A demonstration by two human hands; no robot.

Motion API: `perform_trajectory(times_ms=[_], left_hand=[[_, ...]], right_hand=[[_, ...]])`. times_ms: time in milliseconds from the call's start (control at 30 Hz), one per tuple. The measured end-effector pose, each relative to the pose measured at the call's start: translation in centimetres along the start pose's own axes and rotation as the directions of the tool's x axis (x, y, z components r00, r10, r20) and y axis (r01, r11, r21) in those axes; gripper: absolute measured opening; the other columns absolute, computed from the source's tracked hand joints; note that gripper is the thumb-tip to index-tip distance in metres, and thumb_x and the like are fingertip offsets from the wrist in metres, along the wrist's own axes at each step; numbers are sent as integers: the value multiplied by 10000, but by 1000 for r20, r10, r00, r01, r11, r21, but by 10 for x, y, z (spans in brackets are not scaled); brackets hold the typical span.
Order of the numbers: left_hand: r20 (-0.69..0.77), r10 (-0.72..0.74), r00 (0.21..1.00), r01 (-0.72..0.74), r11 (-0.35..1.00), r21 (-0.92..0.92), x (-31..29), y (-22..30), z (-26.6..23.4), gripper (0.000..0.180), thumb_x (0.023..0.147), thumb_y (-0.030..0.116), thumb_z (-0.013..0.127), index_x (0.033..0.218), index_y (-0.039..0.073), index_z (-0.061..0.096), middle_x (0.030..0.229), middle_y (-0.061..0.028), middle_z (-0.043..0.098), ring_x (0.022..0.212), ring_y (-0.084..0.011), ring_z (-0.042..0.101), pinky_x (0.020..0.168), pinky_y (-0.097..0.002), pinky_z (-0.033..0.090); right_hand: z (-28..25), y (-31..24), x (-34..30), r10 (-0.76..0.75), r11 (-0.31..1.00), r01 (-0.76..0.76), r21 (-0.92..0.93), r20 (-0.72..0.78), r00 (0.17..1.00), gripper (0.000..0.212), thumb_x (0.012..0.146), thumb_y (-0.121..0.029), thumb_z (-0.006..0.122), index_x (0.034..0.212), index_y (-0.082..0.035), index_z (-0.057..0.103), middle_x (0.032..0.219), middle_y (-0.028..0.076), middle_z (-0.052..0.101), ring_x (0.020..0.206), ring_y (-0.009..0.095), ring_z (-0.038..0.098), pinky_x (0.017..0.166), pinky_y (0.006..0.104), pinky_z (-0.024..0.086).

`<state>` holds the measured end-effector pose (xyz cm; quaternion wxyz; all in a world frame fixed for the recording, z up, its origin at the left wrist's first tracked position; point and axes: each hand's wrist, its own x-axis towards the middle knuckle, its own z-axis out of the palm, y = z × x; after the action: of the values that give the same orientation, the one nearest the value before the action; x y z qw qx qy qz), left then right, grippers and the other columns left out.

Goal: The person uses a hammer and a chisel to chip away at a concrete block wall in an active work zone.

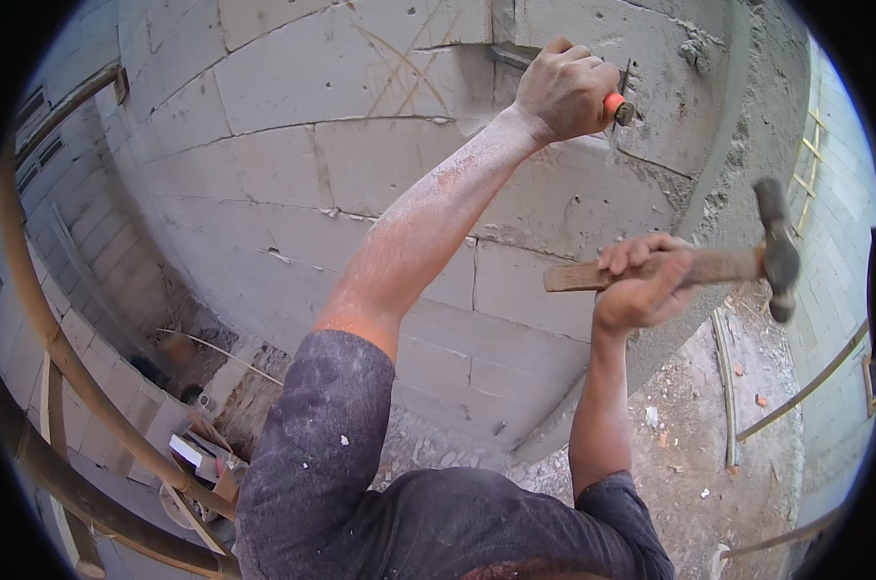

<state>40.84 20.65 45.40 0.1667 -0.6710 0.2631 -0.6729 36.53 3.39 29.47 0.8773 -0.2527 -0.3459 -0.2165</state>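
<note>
Left hand [563, 89]: clenched round an orange-handled chisel [619, 106], its tip against the grey block wall [360, 174].
Right hand [643, 280]: grasps a wooden-handled hammer [737, 261], head well below the chisel.
Around: bamboo poles [61, 358] lower left; rubble floor [689, 435] beneath.

The left arm is stretched up and forward, its dusty forearm bare, the left hand [563, 89] clenched in a fist. The right arm is bent upward, the right hand [643, 282] closed tight.

Dark grey short-sleeved shirt [360, 483], dust-speckled; forearms dusty.
</note>
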Motion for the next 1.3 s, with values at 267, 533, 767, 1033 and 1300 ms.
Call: perform_trajectory(times_ms=[267,533,767,1033,1300], left_hand=[[89,-5,996,-4,994,110,-16,-3,-1,201,797,231,686,696,129,545,660,-22,615,685,-237,621,765,-382,460],[49,-83,995,75,988,135,-10,-6,1,249,855,268,661,700,116,540,645,-38,597,673,-259,612,750,-404,456],[70,-8,997,-6,981,192,-12,-11,-2,204,811,237,691,718,121,552,637,-39,588,706,-259,620,755,-405,454],[67,-75,995,61,979,193,-13,-10,0,197,768,204,719,687,130,556,676,-24,624,717,-259,627,742,-406,455],[3,-23,1000,23,994,-104,1,62,-17,199,732,155,736,672,151,546,652,13,580,668,-207,589,688,-357,454]], right_hand=[[6,-6,-3,134,988,-138,68,58,989,236,1071,-227,500,949,-27,476,664,28,492,463,99,475,411,261,399],[-8,-10,13,288,956,-292,26,101,952,269,1070,-255,473,924,-29,460,651,46,486,466,117,487,421,291,439],[-15,-4,38,550,834,-502,-229,265,792,268,1070,-254,470,914,-36,454,634,12,476,461,105,475,409,268,422],[-17,-14,33,629,778,-584,-232,271,729,271,1069,-266,495,906,-50,466,646,15,481,452,89,465,398,261,401],[-65,-48,-14,413,910,-404,-96,104,905,271,1075,-267,492,957,-23,487,650,53,493,452,116,477,408,288,421]])
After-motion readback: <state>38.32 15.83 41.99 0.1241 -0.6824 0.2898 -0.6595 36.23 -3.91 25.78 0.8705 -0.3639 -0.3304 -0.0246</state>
